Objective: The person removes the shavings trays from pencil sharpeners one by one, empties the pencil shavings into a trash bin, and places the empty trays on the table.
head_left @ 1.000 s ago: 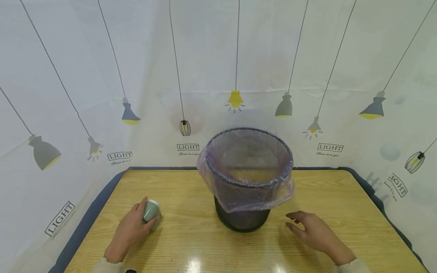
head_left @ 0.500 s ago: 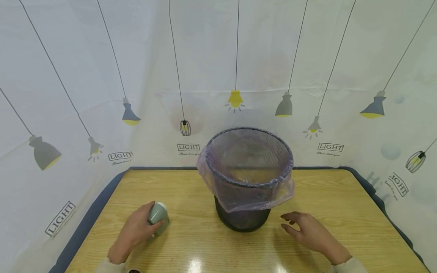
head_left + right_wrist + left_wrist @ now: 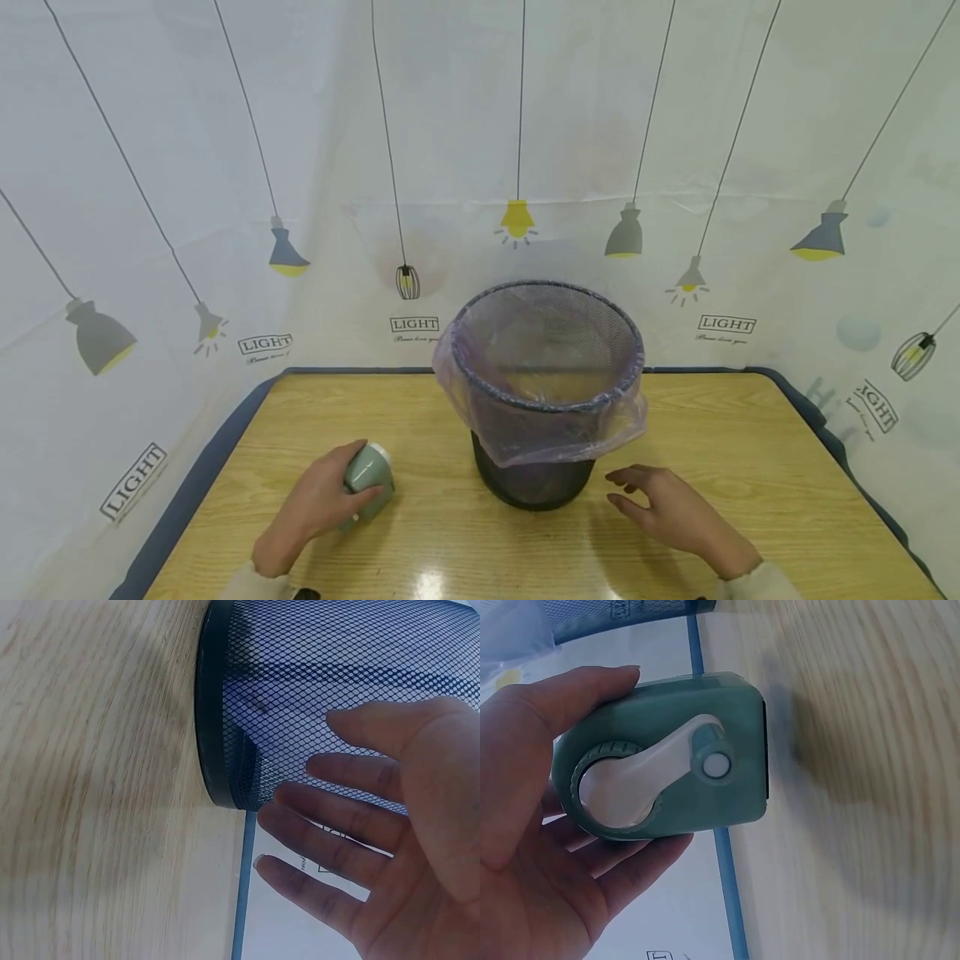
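Note:
My left hand (image 3: 317, 502) grips a green hand-crank pencil sharpener (image 3: 371, 473) at the left of the table. In the left wrist view, the thumb and fingers wrap its sides, and its pale crank (image 3: 649, 778) with a green knob faces the camera. A shadow falls on the wood beside its dark base. Centre right stands a black mesh wastebasket (image 3: 525, 483), its rim covered by a thin purple bag (image 3: 517, 437). Just right of the wastebasket, my right hand (image 3: 671, 510) holds nothing; its fingers are spread and slightly bent near the mesh (image 3: 300, 682).
The wooden table (image 3: 750, 433) has a dark blue edge (image 3: 360, 369) along its back and sides. White sheeting (image 3: 450, 125) printed with hanging lamps encloses it behind and on both sides.
My left hand has carried the pencil sharpener to the right, toward the wastebasket. My right hand has shifted slightly left. The wastebasket has stayed put.

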Motion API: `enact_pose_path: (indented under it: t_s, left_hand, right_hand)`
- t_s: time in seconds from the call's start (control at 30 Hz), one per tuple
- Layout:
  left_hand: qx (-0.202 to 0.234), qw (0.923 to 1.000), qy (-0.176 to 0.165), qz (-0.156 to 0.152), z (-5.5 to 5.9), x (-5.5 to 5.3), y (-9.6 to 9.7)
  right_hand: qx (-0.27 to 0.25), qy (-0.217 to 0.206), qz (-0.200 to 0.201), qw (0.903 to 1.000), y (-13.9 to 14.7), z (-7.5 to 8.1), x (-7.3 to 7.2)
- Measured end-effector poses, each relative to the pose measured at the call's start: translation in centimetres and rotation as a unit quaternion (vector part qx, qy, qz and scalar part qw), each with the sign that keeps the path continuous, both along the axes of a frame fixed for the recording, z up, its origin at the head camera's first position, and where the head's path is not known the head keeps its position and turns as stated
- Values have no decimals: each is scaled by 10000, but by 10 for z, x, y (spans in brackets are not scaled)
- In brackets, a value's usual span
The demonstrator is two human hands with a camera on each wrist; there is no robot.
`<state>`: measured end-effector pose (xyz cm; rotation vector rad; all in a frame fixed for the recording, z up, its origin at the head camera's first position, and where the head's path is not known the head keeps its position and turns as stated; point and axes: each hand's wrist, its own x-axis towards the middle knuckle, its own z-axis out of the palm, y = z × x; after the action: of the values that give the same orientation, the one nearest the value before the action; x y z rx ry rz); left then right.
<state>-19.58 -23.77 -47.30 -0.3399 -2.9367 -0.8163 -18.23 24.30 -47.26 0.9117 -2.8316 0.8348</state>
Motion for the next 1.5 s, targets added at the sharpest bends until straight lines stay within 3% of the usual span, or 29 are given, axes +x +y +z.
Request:
enact_pose_path:
  t_s: [0.87,1.2,1.5]
  left_hand:
    - [190,9948,96,-1000,13,4,36]
    - [159,9917,119,-1270,16,5,50]
    - [162,9879,74,-1540,20,9,60]
  right_hand:
    - [-99,12,254,9996,-11,0,-2]
    - [-108,-309,305,9990,-15,3,-2]
    - [-175,-308,278,9990,-17,2,0]
